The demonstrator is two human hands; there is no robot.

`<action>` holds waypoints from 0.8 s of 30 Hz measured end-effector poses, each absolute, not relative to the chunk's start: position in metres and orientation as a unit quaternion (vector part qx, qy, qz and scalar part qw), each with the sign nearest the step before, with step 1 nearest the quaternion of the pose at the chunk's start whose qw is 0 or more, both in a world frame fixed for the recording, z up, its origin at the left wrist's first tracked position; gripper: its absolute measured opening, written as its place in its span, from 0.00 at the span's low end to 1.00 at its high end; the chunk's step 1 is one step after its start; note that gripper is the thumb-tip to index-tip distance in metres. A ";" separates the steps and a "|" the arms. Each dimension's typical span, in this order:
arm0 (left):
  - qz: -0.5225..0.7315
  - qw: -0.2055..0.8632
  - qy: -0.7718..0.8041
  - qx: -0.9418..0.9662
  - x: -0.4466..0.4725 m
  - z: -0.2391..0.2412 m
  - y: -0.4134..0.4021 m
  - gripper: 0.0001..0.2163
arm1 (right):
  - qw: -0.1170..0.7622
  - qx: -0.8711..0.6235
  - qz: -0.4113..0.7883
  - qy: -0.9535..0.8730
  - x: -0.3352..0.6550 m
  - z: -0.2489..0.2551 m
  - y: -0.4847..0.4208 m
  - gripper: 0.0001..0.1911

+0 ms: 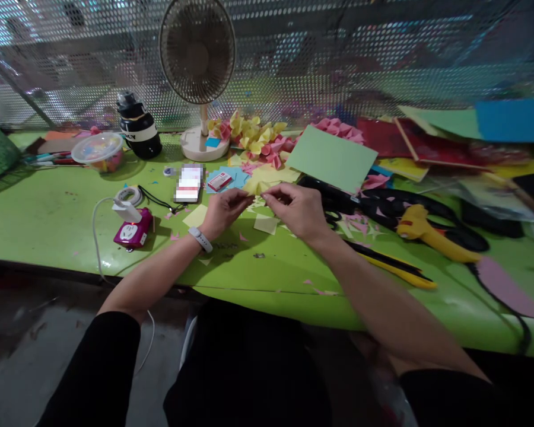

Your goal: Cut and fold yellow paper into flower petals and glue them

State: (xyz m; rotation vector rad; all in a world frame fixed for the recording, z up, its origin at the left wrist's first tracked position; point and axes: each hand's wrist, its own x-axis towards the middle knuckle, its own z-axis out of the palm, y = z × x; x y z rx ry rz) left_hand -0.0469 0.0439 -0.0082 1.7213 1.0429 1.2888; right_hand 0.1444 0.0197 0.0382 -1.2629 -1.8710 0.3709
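My left hand (226,212), with a white band on its wrist, is closed in a pinch over the middle of the green table. Facing it, my right hand (297,209) pinches too, its fingertips a short gap from the left ones. A small pale yellow paper piece (257,191) shows between the fingertips; its exact shape is hard to make out against the yellow paper behind. Below the hands lies a pale yellow paper square (266,223), and another yellow square (194,216) sits beside my left wrist. Scissors (333,219) lie partly hidden behind my right hand.
Behind stand a fan (198,56), a black bottle (137,127) and yellow and pink paper flowers (253,135). A phone (189,182) and purple socket adapter (133,230) lie left. At right are a yellow glue gun (440,237), a yellow cutter (396,270) and a green sheet (333,157).
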 end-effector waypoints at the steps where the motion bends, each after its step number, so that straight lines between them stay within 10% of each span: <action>1: 0.501 0.363 0.404 0.673 -0.047 -0.008 0.044 0.11 | 0.413 -0.504 0.146 -0.745 0.144 0.038 0.020 0.09; 24: 0.498 0.348 0.377 0.699 -0.048 -0.015 0.047 0.12 | 0.414 -0.514 0.161 -0.734 0.143 0.037 0.022 0.08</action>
